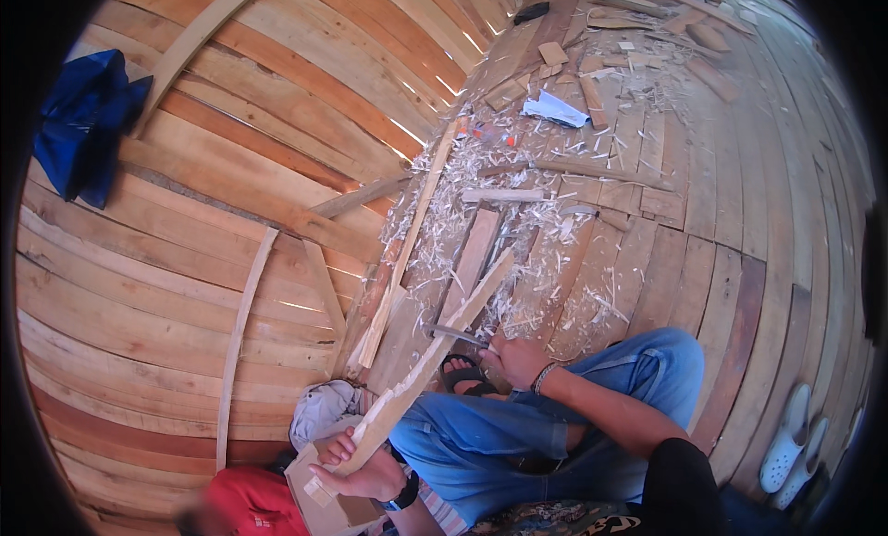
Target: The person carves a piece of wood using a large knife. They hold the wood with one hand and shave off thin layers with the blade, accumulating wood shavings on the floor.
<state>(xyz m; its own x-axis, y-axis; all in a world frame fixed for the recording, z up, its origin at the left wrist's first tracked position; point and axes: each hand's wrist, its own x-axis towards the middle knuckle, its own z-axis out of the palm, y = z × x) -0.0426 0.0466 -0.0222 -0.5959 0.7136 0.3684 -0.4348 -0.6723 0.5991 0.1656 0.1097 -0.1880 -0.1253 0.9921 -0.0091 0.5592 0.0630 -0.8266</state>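
My left hand (372,478), with a dark watch at the wrist, grips the near end of a long, pale wooden strip (421,377). The strip slants up and away across my knee, and one of its edges is rough and jagged. My right hand (520,360) is closed round a curved knife (457,333), its handle mostly hidden in the fingers. The blade lies across the strip about midway along its upper half. Below the blade, a dark sandal (460,374) shows on my foot.
Curled shavings (425,223) litter the floor ahead. Among them lie a long batten (418,231), a plank (470,263) and a white sheet (555,110). A cardboard box (338,510) and red cloth (248,504) are at lower left. Pale clogs (788,439) stand at right; a plank wall (185,305) rises left.
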